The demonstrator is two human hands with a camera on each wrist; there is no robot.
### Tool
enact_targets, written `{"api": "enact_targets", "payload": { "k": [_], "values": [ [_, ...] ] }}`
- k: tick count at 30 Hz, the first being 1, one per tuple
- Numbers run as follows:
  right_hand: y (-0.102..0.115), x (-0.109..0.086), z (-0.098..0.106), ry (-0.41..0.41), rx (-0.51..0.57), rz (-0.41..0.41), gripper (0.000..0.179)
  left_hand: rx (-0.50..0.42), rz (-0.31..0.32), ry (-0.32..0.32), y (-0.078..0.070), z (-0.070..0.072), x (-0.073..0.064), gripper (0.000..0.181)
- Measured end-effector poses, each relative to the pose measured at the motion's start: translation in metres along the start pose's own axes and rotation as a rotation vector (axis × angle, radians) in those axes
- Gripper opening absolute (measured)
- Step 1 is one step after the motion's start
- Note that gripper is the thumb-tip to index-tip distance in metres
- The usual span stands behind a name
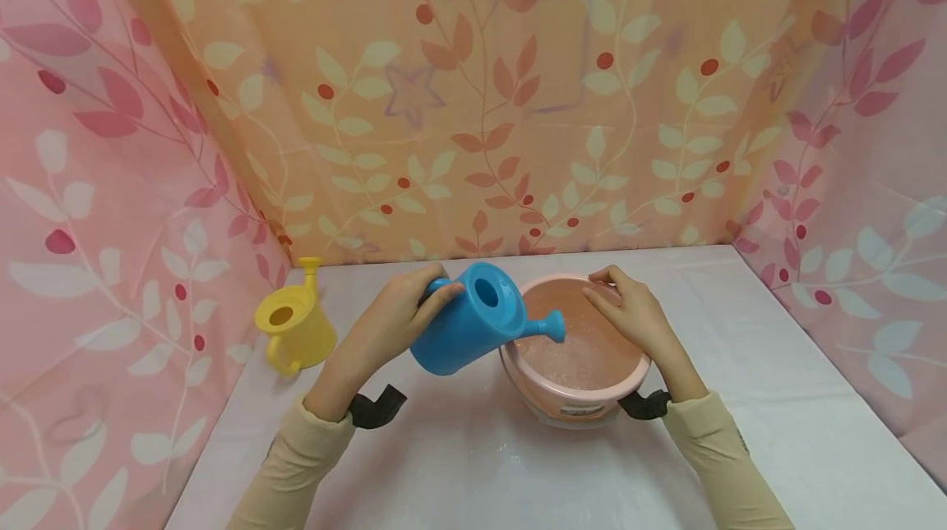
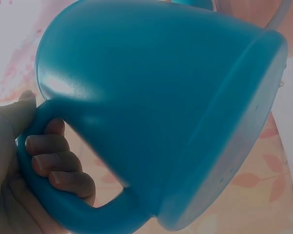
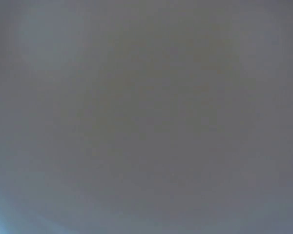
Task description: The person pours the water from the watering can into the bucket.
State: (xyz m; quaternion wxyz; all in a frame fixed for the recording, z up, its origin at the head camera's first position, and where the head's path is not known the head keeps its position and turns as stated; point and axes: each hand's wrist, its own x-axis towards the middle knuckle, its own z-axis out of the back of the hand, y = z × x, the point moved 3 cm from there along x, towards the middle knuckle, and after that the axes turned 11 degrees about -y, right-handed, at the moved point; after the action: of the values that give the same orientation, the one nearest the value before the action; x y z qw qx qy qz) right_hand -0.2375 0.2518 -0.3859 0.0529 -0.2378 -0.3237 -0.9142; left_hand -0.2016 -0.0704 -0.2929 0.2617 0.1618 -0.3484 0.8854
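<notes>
A blue watering can (image 1: 466,329) is tilted to the right, its spout and sprinkler head (image 1: 552,326) over the pink basin (image 1: 573,393). My left hand (image 1: 414,304) grips the can by its handle; the left wrist view shows the fingers (image 2: 63,161) curled through the handle loop (image 2: 83,212). No stream from the spout can be made out. The basin's inside glistens like water. My right hand (image 1: 632,312) holds the basin's right rim, thumb on the inner side and fingers over the edge. The right wrist view is a grey blur.
A yellow watering can (image 1: 307,329) stands upright on the left of the white-covered table (image 1: 459,464). Patterned cloth (image 1: 473,103) hangs along the back and both sides. Small wet-looking spots lie on the table in front of the basin. Black straps circle both wrists.
</notes>
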Motion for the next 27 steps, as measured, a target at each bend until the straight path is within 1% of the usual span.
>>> {"api": "enact_targets", "payload": {
  "k": [8,16,23,27],
  "values": [
    [0.0005,-0.0004,0.0012,-0.008,0.013,0.009,0.036,0.008,-0.012,-0.003,-0.0036,0.0015,0.0021,0.028],
    [-0.0003,-0.0019,0.001,0.025,0.028,-0.024,0.037,0.016,-0.009,0.002,-0.0036,0.0001,0.0042,0.028],
    [-0.0003,-0.0009,0.0009,0.002,0.004,-0.004,0.037,0.019,-0.02,-0.001,-0.0043,0.0,0.0048,0.027],
    [-0.0006,-0.0014,0.0009,0.014,0.013,-0.018,0.04,0.016,-0.017,0.002,-0.0046,-0.0005,0.0054,0.027]
  ]
}}
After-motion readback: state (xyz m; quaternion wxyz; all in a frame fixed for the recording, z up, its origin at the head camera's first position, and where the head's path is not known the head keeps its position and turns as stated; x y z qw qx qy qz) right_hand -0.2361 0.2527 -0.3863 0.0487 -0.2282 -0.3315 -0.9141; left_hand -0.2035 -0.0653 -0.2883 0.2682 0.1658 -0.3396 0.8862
